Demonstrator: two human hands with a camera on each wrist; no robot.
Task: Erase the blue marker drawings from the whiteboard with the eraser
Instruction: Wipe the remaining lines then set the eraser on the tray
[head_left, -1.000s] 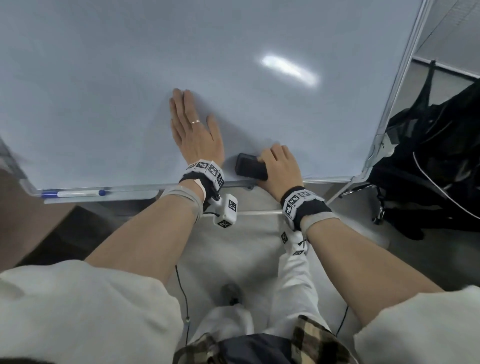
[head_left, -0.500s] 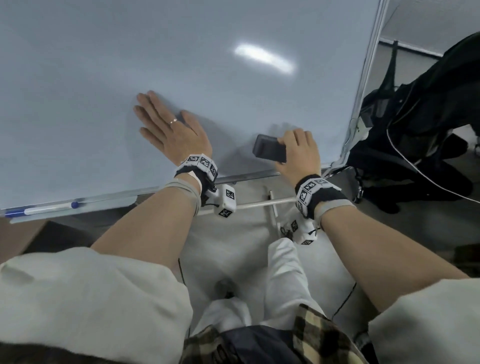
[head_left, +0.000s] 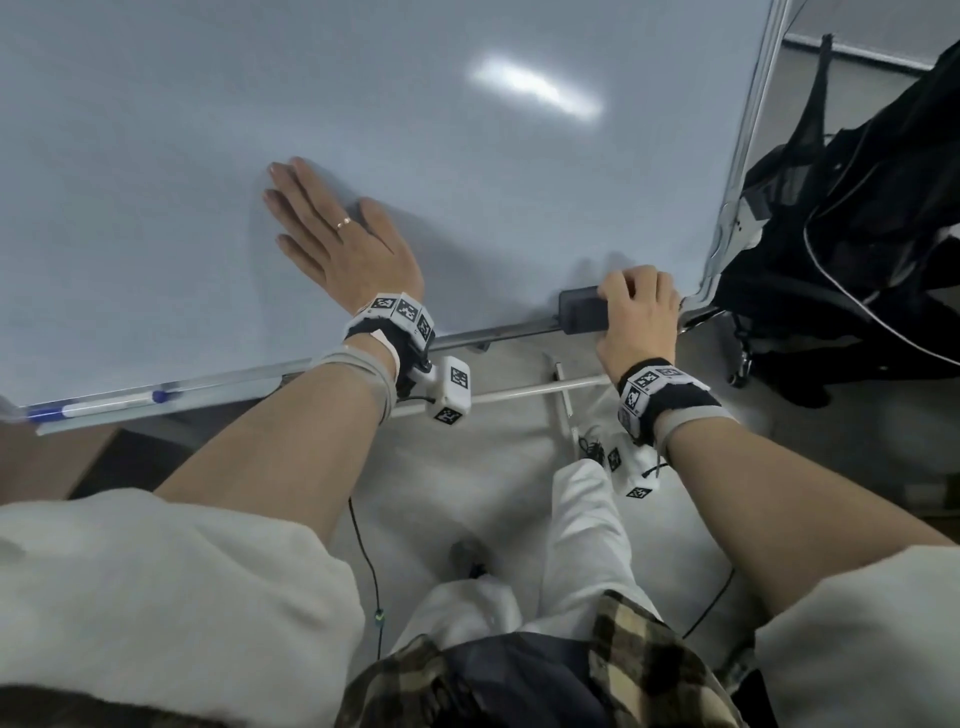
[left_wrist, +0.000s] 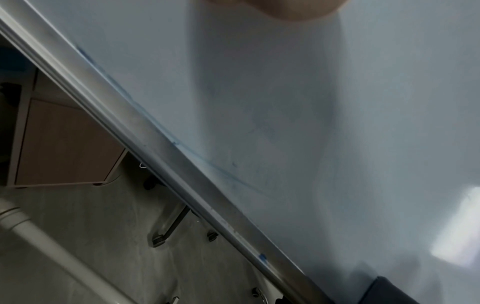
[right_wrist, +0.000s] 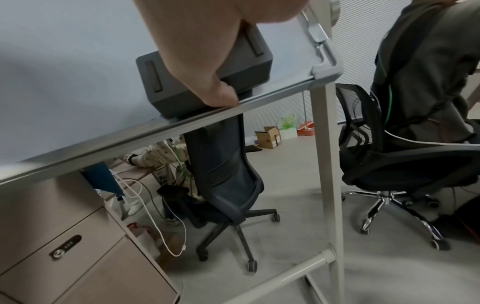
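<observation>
The whiteboard (head_left: 467, 182) fills the upper head view and looks nearly blank. My left hand (head_left: 332, 244) lies flat on it with straight fingers, low and left of centre. My right hand (head_left: 636, 312) grips the dark grey eraser (head_left: 579, 312) against the board's bottom right corner, just above the lower frame rail. In the right wrist view my thumb (right_wrist: 218, 94) curls over the eraser (right_wrist: 207, 67) at the rail. The left wrist view shows faint blue marker traces (left_wrist: 182, 148) along the board's lower edge and a corner of the eraser (left_wrist: 389, 292).
A blue-capped marker (head_left: 104, 405) lies in the tray at the lower left. Beside the board's right edge stands an office chair draped with a black jacket (head_left: 857, 234). Under the board are the stand's crossbar (head_left: 519, 392), another chair (right_wrist: 223, 164) and a wooden drawer cabinet (right_wrist: 64, 257).
My right hand has slid the eraser rightwards along the lower edge, away from my left hand and into the bottom right corner. My left hand stays flat, its fingers now turned more leftwards.
</observation>
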